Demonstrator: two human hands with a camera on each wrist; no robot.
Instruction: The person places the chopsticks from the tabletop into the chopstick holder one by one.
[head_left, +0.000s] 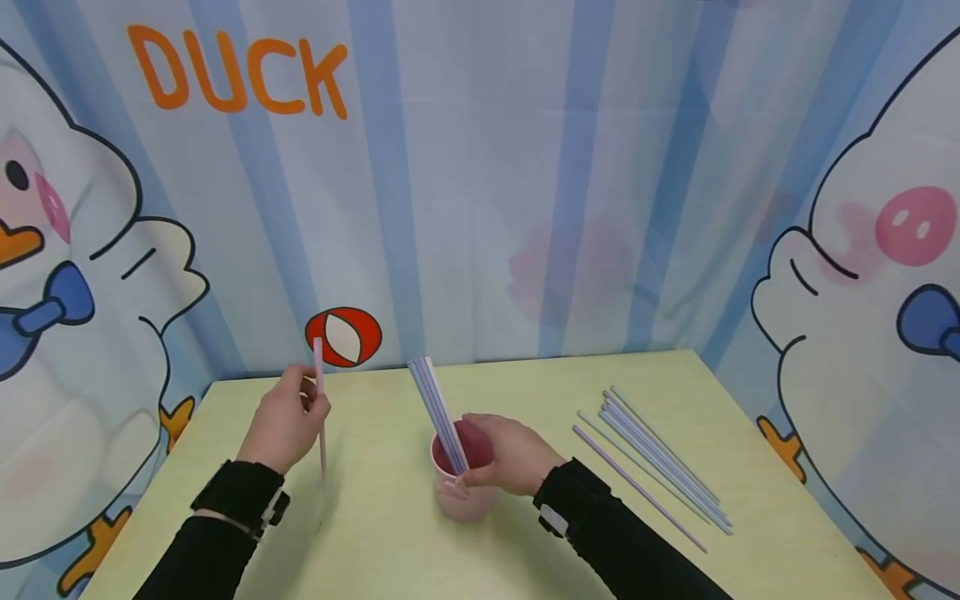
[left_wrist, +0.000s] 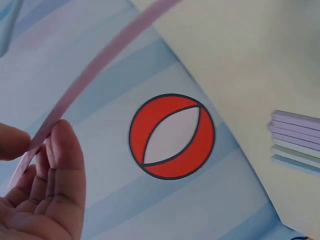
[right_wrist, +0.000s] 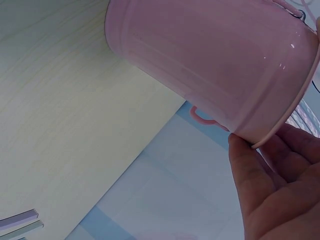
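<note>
My left hand (head_left: 288, 421) pinches a long thin pink stick (head_left: 318, 367), straw-like, between thumb and fingers; it stands nearly upright over the table's left side. In the left wrist view the same pink stick (left_wrist: 95, 65) runs up from the fingertips and looks bent. A small pink pail (head_left: 465, 502) stands mid-table. With thumb and fingers, my right hand (head_left: 517, 454) grips its rim on the right. A bundle of lilac and whitish sticks (head_left: 438, 408) leans left out of the pail. In the right wrist view the pail's side (right_wrist: 210, 60) fills the top; its inside is hidden there.
Several more lilac and grey-green sticks (head_left: 660, 458) lie loosely side by side on the right of the pale yellow table (head_left: 382, 533). Behind the table's far edge hangs a blue striped curtain (head_left: 480, 208) with ducks and a red ball printed on it.
</note>
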